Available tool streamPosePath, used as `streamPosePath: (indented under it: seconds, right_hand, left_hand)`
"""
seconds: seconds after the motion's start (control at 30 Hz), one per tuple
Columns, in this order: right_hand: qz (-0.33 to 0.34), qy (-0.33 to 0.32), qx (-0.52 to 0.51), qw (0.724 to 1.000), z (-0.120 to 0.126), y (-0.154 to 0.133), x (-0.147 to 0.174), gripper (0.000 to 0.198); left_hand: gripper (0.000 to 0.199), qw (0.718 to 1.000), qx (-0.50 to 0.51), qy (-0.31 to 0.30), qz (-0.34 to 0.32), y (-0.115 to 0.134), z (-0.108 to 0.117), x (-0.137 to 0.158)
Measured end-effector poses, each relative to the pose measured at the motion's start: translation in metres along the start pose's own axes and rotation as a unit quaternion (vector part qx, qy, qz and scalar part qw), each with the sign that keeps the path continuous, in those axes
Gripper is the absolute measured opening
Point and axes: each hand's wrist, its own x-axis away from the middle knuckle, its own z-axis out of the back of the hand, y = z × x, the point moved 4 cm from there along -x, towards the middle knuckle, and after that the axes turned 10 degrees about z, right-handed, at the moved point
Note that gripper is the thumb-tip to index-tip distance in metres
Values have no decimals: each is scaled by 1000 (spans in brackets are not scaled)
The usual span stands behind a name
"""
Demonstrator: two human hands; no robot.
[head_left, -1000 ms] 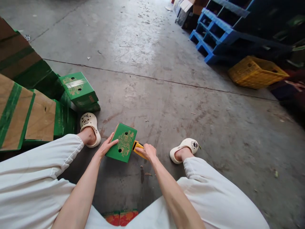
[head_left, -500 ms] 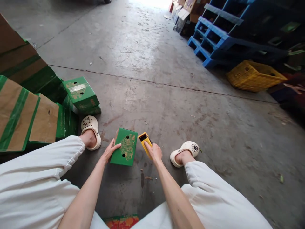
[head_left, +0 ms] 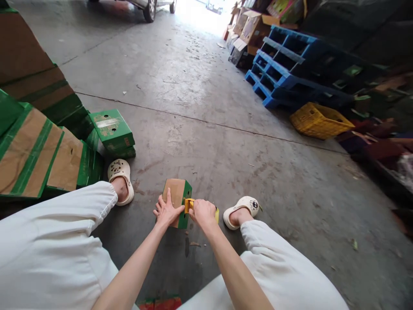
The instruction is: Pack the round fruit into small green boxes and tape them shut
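Observation:
A small cardboard box [head_left: 174,191] stands on the concrete floor between my feet, a plain brown face up and a green printed side with dark holes turned to the right. My left hand [head_left: 166,211] spans that brown face, fingers spread toward its left edge and thumb near the right edge, gripping it. In my closed right hand [head_left: 204,212] is a yellow stapler-like tool [head_left: 188,205], whose front end touches the box's right edge. Most of the tool is hidden under my fingers.
Green and brown boxes [head_left: 35,150] are stacked at the left, with a smaller green box [head_left: 112,129] beside them. Blue pallets [head_left: 277,69] and a yellow crate [head_left: 319,120] stand at the right. A vehicle wheel [head_left: 150,10] shows at the back. My shoes [head_left: 121,178] flank the work.
The box has turned from its green printed face to a brown face up. My left hand has shifted onto that face, and my right hand has brought the yellow tool against the box.

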Motion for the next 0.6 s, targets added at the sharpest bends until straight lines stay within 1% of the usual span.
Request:
streamPosePath:
  seconds: [0.1, 0.2, 0.3, 0.4, 0.5, 0.6]
  right_hand:
    - [-10, 0, 8, 1000, -5, 2, -8, 28]
    - [-23, -5, 7, 1000, -14, 9, -19, 26]
    - [-31, -10, 11, 999, -22, 13, -28, 25]
    - [-32, -7, 18, 999, -25, 18, -32, 26]
    - [-32, 2, 17, 999, -25, 30, -32, 26]
    - [-40, 17, -7, 999, -19, 49, -31, 32]
  left_hand:
    - [113, 1000, -6, 2, 2, 6, -1, 6]
    - [112, 1000, 13, -11, 17, 4, 2, 1]
    - [119, 998, 30, -37, 29, 7, 5, -5]
    - [126, 998, 35, -47, 31, 15, 6, -10]
    - [129, 997, 59, -47, 36, 16, 10, -14]
    - [131, 994, 95, -32, 52, 9, 22, -17]
